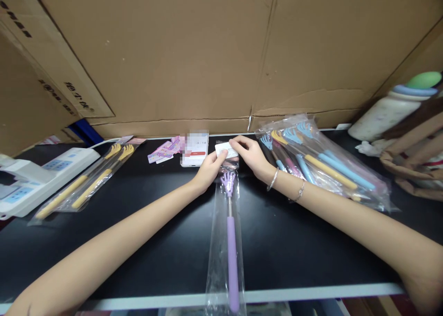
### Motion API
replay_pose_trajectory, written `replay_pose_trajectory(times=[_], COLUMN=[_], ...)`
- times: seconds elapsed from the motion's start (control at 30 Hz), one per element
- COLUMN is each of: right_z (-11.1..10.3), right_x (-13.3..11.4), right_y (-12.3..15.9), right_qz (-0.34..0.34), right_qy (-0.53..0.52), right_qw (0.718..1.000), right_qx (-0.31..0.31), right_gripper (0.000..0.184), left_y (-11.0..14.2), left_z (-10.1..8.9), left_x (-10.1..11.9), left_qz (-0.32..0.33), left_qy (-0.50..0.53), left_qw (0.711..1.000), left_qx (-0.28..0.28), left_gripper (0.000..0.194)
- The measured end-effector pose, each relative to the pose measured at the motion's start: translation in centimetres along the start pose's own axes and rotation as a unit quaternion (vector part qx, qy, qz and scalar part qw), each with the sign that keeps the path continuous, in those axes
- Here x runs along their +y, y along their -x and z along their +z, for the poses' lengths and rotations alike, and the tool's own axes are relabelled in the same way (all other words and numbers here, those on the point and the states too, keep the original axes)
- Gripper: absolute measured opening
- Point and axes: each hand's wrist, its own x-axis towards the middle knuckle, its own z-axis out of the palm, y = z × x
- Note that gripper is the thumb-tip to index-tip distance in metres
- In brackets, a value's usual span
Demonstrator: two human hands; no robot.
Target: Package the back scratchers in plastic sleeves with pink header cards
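Observation:
A small white card (221, 147) is pinched by my left hand (208, 172), its thumb lying on the card's face. At the card's right corner, the fingertips of my right hand (252, 157) are closed together on it. Both hands are at the top end of a clear plastic bag (218, 242). Inside that bag lies a purple back scratcher (232, 256), its clawed head just below my hands and its handle reaching over the table's front edge. Whether my fingers also grip the bag's top cannot be made out.
Left are yellow back scratchers (93, 191) in bags and a white power strip (51, 177). Printed cards (165, 151) lie by a phone (195, 154). Right are several bagged back scratchers (328, 168), a bottle (387, 110) and a brown bag (411, 159). Cardboard (194, 53) walls the back.

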Motion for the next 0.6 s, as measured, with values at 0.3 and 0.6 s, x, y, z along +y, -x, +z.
replay_pose_trajectory(times=[0.3, 0.6], right_z=[-0.25, -0.54], right_x=[0.29, 0.09], right_y=[0.19, 0.53], right_qz=[-0.035, -0.080], right_qy=[0.007, 0.066], right_qw=[0.999, 0.993], right_qx=[-0.001, -0.049], right_gripper=[0.013, 0.012], left_y=[-0.12, -0.26], left_z=[-0.03, -0.10], left_x=[-0.04, 0.01], left_qz=[-0.008, -0.019], left_qy=[0.020, 0.021], left_qw=[1.000, 1.000], left_qx=[0.001, 0.010], left_gripper=[0.038, 0.040])
